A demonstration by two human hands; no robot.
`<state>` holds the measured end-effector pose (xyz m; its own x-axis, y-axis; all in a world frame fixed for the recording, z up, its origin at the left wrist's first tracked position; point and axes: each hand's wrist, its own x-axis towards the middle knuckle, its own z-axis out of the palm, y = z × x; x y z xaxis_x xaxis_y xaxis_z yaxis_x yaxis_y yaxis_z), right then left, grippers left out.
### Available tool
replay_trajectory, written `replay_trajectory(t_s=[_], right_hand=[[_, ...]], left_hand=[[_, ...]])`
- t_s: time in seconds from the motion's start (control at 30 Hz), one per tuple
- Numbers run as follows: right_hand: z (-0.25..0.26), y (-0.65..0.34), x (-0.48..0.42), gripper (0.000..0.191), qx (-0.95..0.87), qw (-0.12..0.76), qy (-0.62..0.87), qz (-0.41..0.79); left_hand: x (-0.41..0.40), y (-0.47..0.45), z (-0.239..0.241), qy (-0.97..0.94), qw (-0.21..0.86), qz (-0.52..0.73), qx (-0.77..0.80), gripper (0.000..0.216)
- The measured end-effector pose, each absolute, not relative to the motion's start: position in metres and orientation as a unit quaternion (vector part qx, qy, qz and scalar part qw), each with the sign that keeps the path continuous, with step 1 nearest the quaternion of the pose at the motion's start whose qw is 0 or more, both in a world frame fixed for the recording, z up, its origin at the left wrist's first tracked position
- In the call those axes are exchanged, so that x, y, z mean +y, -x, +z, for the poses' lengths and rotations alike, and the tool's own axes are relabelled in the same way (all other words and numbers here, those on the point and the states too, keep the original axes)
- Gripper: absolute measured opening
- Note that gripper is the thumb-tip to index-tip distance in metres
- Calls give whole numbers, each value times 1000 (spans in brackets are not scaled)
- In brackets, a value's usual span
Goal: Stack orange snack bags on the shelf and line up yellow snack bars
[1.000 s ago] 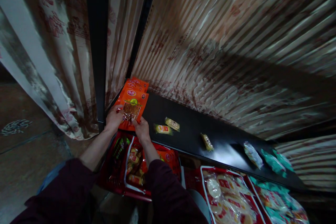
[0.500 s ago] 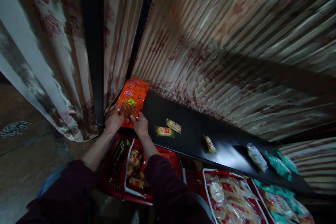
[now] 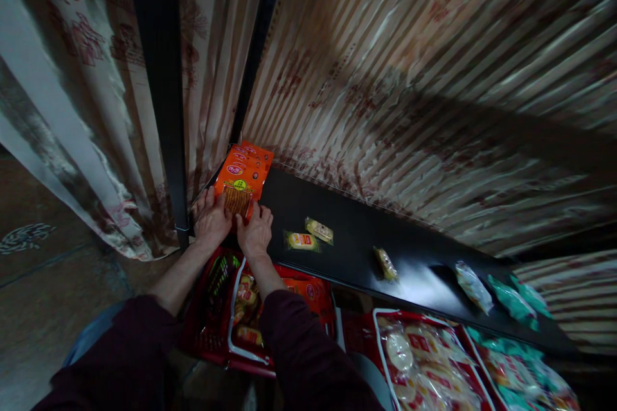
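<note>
Several orange snack packets (image 3: 250, 164) lie overlapped in a stack at the left end of the black shelf (image 3: 347, 225). The top one has a yellow label and a window showing brown sticks. My left hand (image 3: 211, 221) rests at the lower left edge of the stack, fingers spread and thumb on the packet. Across from it, my right hand (image 3: 254, 231) touches the lower right corner with its fingers apart. Both palms hide the packets' near edge.
Small wrapped cakes (image 3: 301, 241) lie mid-shelf, with green bags (image 3: 513, 300) farther right. Below stand red baskets (image 3: 250, 365) of packaged snacks. A black post (image 3: 166, 109) and a patterned curtain (image 3: 106, 141) bound the left; another curtain (image 3: 366, 90) hangs behind.
Both hands have loosened from a pinch on the top packet's lower edge, and their fingers now spread at its sides. The packets lie almost where they were.
</note>
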<state>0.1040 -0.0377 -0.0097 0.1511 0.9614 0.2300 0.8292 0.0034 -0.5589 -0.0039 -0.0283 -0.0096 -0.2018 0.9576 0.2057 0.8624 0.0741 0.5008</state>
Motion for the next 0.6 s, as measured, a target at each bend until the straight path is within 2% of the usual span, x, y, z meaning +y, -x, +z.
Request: replay_trajectory(t_s=[0.3, 0.6], right_hand=[[-17, -100, -32, 51, -674, 319, 658, 103], [-24, -99, -24, 55, -687, 301, 644, 148]], left_hand=[[-24, 5, -17, -630, 101, 285, 715, 49], [-23, 6, -13, -635, 117, 261, 718, 54]])
